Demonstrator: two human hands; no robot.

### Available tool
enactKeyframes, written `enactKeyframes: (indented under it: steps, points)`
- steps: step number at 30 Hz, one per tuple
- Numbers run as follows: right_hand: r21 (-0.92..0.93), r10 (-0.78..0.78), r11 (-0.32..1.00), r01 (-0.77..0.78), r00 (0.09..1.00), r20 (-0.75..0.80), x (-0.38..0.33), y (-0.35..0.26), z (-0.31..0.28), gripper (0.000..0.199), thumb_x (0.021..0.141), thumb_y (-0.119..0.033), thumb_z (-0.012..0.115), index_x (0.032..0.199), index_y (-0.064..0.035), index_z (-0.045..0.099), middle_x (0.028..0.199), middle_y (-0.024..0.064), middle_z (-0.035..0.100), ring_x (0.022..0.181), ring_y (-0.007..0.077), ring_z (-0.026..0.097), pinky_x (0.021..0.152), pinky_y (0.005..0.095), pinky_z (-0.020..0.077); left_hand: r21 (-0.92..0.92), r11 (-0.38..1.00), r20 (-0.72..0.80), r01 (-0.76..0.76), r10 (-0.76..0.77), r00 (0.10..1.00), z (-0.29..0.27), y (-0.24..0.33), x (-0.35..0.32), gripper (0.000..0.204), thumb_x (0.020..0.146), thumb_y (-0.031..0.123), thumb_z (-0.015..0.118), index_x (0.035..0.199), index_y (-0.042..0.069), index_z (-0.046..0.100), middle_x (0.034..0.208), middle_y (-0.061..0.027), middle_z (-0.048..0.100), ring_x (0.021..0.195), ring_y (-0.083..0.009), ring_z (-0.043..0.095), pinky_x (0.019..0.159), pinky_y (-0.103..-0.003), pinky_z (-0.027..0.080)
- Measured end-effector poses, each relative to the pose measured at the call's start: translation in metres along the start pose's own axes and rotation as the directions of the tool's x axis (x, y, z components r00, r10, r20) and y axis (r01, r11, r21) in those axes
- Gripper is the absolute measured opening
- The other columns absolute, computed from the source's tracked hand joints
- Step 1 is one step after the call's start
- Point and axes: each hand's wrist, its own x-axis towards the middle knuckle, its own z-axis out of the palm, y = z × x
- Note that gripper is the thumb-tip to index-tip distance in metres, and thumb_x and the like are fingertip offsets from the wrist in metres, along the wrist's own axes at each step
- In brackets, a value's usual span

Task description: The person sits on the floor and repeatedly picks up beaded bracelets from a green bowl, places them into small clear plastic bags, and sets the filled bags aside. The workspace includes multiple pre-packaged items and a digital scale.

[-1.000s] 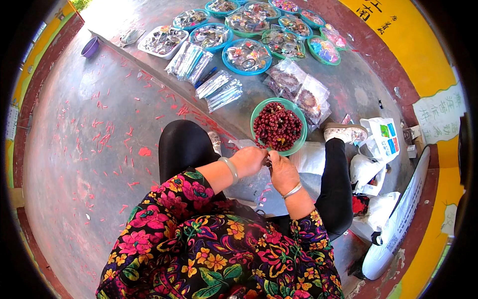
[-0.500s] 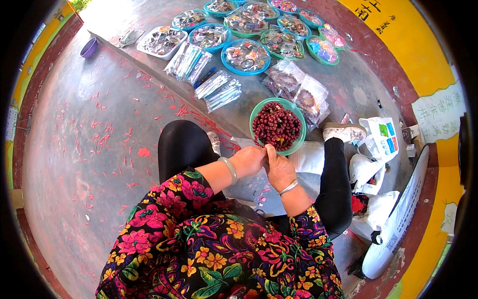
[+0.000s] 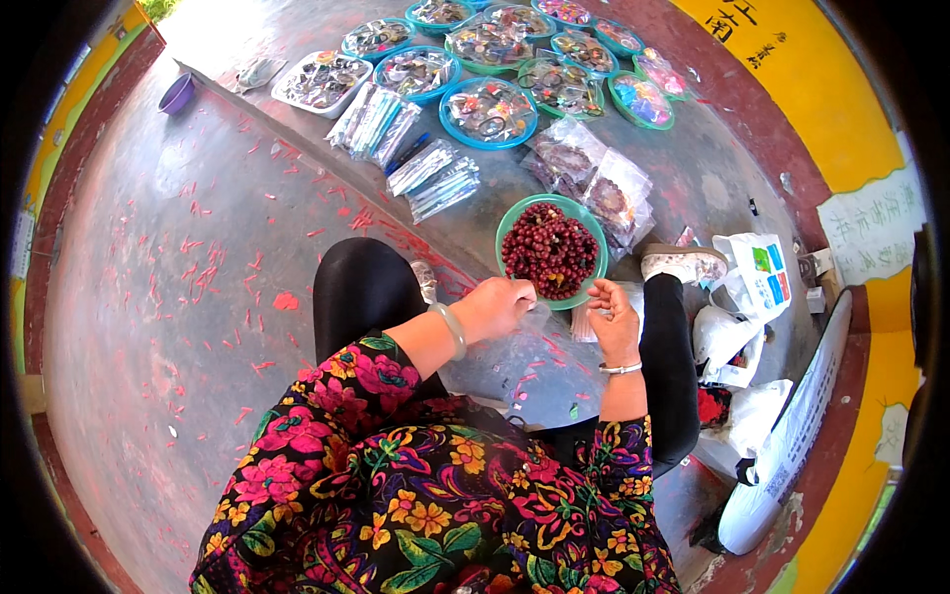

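A pale green bowl (image 3: 594,282) full of dark red beaded strings (image 3: 549,245) stands in front of me, with a few yellow bits among the beads. Just below its left rim is my left hand (image 3: 498,307), fingers pinched together. A see-through, film-like patch (image 3: 537,315) shows beside those fingertips; what the pinch holds is not clear. My right hand (image 3: 616,322) is apart from the left, below the bowl's right rim, its fingers curled toward the thumb. Anything between them is too small to make out. Partly behind the right hand lies a whitish clear packet (image 3: 631,295).
Several basins (image 3: 488,112) of bagged trinkets cover the far floor. Nearer are bundles of slim packets (image 3: 432,180) and bagged bead strings (image 3: 616,198). White carrier bags (image 3: 727,337) stand right of my leg. A purple basin (image 3: 178,94) sits far left; red scraps litter the floor.
My hands were together at the bowl's near rim; they have parted. The right hand has moved right, the left slightly left. The bowl has stayed in place.
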Motion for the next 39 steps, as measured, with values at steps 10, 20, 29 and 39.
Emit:
enactKeyframes:
  steps: [10, 20, 29, 39]
  points:
    - [0.332, 0.025, 0.925, -0.184, 0.903, 0.43, -0.004, 0.03, 0.023, 0.057, 0.071, 0.003, 0.064, 0.124, -0.0067, 0.046, 0.115, 0.0019, 0.054, 0.104, 0.0125, 0.05, 0.088, 0.028, 0.0404, -0.655, 0.693, 0.272, 0.302, -0.158, 0.949, -0.033, 0.023, 0.004, 0.015, 0.088, 0.013, 0.05, 0.092, 0.0, 0.056, 0.083, -0.0078, 0.064, 0.057, -0.0116, 0.059, 0.051, -0.023, 0.048]
    - [0.594, 0.12, 0.774, -0.22, 0.972, 0.203, -0.01, 0.018, 0.021, 0.019, 0.086, -0.013, 0.056, 0.099, -0.0013, 0.063, 0.094, 0.0022, 0.063, 0.086, 0.0109, 0.057, 0.078, 0.0257, 0.0452, -0.794, 0.527, 0.104, 0.302, -0.372, 0.922, -0.038, 0.023, 0.006, 0.031, 0.085, 0.027, 0.057, 0.101, 0.001, 0.056, 0.092, -0.0065, 0.061, 0.085, -0.011, 0.055, 0.078, -0.026, 0.043]
    - [0.879, 0.178, 0.429, -0.208, 0.973, 0.144, -0.013, -0.005, 0.023, 0.012, 0.084, -0.01, 0.058, 0.093, -0.0033, 0.062, 0.089, 0.0035, 0.064, 0.082, 0.0151, 0.06, 0.078, 0.0294, 0.0464, -0.805, 0.359, 0.449, 0.473, -0.154, 0.88, -0.011, 0.013, 0.001, 0.033, 0.08, 0.013, 0.062, 0.109, -0.001, 0.054, 0.1, -0.0045, 0.059, 0.094, -0.0137, 0.054, 0.085, -0.03, 0.041]
    - [-0.193, -0.431, 0.901, 0.388, 0.848, -0.309, -0.008, -0.013, 0.006, 0.029, 0.07, -0.004, 0.067, 0.098, -0.004, 0.06, 0.118, 0.0101, 0.05, 0.103, 0.0187, 0.05, 0.081, 0.0282, 0.0431, -0.691, 0.582, 0.356, 0.429, -0.242, 0.903, -0.008, 0.007, 0.002, 0.021, 0.082, 0.008, 0.058, 0.101, -0.002, 0.058, 0.09, -0.0034, 0.061, 0.079, -0.0097, 0.055, 0.073, -0.025, 0.044]
